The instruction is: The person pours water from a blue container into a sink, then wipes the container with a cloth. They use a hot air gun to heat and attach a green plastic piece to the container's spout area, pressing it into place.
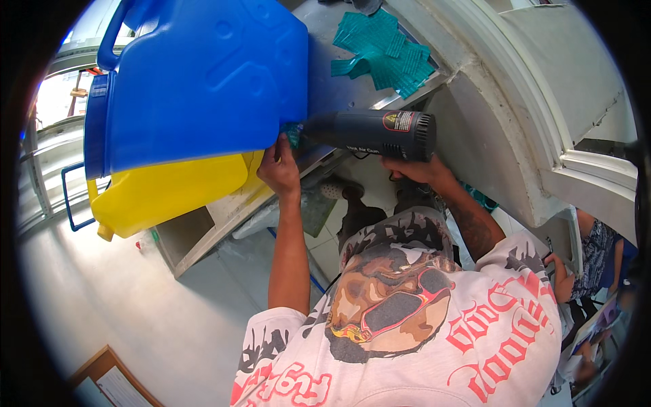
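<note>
A large blue plastic water container (203,88) lies on its side at the upper left, its wide lid (98,125) facing left. At its lower right corner sits a small teal plastic sleeve (293,133). The fingers of my left hand (278,168) are closed around this sleeve from below. My right hand (424,171) is wrapped round the handle of a black heat gun (369,132), whose nozzle points left, close to the sleeve. What lies inside the sleeve is hidden. Flat teal plastic sleeves (386,51) lie in a loose pile beyond the gun.
A yellow jug (173,193) lies below the blue container. The metal work surface (325,41) ends just beyond my hands. A pale wall or partition (505,136) rises at the right. Other people (588,268) are at the far right edge.
</note>
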`<state>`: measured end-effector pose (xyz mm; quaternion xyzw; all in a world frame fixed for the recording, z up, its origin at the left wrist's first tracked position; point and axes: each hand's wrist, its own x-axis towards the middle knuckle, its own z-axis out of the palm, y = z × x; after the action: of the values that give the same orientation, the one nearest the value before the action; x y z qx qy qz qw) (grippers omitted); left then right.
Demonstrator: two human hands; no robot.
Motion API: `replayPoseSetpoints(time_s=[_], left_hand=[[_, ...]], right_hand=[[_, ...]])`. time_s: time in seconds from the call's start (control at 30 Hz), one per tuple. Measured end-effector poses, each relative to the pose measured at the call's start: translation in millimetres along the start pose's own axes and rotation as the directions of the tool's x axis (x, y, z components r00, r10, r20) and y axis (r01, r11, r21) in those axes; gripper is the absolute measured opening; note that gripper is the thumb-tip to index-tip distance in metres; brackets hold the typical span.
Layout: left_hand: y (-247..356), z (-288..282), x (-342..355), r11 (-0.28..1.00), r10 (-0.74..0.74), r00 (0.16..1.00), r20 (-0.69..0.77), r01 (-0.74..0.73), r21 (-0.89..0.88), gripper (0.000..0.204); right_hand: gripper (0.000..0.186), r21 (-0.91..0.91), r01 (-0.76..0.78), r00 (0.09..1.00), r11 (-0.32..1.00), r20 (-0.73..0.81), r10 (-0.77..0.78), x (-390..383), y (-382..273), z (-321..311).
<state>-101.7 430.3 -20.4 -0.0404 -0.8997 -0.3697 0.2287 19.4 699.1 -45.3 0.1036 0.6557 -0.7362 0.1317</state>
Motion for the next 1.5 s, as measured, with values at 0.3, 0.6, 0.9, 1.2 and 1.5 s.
replayPoseSetpoints(time_s=[0.3, 0.6, 0.9, 1.2, 1.5], left_hand=[[-2.7, 9.9, 5.8, 0.994, 0.109, 0.991, -0.080, -0.110, -0.007, 0.024], [-5.3, 12.6, 4.7, 0.991, 0.134, 0.986, -0.099, -0.134, 0.008, 0.023], [-7.6, 16.5, 5.3, 0.995, 0.101, 0.995, -0.017, -0.101, -0.002, 0.028], [11.0, 3.6, -3.1, 0.994, 0.096, 0.994, 0.056, -0.099, 0.044, 0.042], [1.0, 8.5, 0.6, 0.998, 0.060, 0.998, 0.022, -0.061, 0.028, 0.037]], right_hand=[[0.048, -0.167, 0.117, 0.992, 0.979, -0.032, -0.124, -11.2, -10.6, -12.5], [0.060, -0.374, 0.469, 0.868, 0.800, 0.031, -0.495, -11.0, 6.6, -4.8], [0.061, -0.407, 0.459, 0.858, 0.790, -0.027, -0.513, -20.2, 20.9, -7.4], [0.046, -0.464, 0.501, 0.805, 0.731, -0.060, -0.590, -19.6, 4.3, -5.9], [0.016, 0.352, -0.100, 0.995, 0.931, 0.020, 0.099, -7.1, -20.1, 8.0]])
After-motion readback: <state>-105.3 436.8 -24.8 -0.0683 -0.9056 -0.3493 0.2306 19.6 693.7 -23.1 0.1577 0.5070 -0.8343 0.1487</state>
